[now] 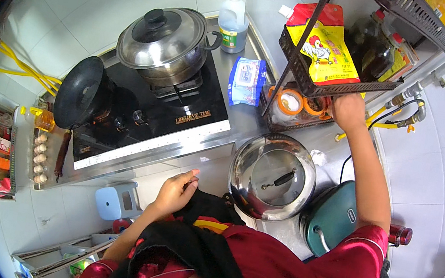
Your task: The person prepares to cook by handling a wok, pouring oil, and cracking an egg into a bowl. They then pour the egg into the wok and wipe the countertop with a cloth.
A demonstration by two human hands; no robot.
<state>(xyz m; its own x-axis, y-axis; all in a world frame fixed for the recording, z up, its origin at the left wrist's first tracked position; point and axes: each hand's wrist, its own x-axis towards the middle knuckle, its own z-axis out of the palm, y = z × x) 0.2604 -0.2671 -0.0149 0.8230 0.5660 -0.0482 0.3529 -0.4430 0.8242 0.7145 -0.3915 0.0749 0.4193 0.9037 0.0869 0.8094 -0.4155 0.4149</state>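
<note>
My right hand (346,110) reaches to the right end of the lower basket of a dark rack, below the red and yellow pouch (328,53). Its fingers are partly hidden by the upper basket, so what they touch cannot be told. Beside them stand orange-rimmed jars, one with white contents (290,101) and one with dark contents (315,104). My left hand (177,190) hovers before my body, in front of the stove's edge, fingers loosely curled with nothing seen in them. A steel lid with a black handle (273,176) lies on the counter between my arms.
On the black gas stove (192,113) are a lidded steel pot (163,44) and a black wok (80,92), its handle jutting forward. Behind stand a yellow-capped bottle (233,22) and a wipes pack (247,82). A green appliance (331,218) is by my right arm. Eggs (40,159) line the left.
</note>
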